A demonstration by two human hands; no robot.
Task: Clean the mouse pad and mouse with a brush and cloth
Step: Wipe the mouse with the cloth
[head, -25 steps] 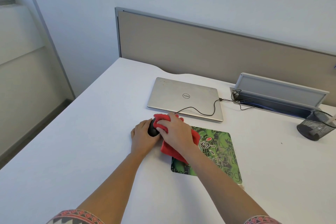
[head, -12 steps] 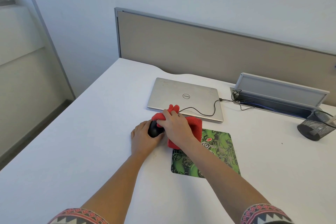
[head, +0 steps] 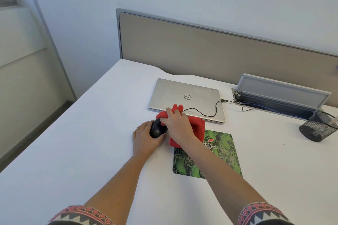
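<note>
A black mouse (head: 157, 129) sits on the white desk just left of the green patterned mouse pad (head: 217, 153). My left hand (head: 144, 140) cups the mouse from the left and near side. My right hand (head: 178, 124) grips a bunched red cloth (head: 196, 126) and presses it on the mouse's far right end. The rest of the cloth hangs over the pad's far left corner. The mouse's black cable (head: 204, 113) runs over the laptop edge. No brush is in sight.
A shut silver laptop (head: 186, 97) lies just beyond the hands. A grey cable box (head: 281, 95) with its lid up and a black mesh pen holder (head: 318, 126) stand at the right. A beige partition (head: 219, 51) closes the desk's far side.
The right hand and cloth slid away from me along the mouse, uncovering more of its black top and more of the pad. The left hand stayed on the mouse.
</note>
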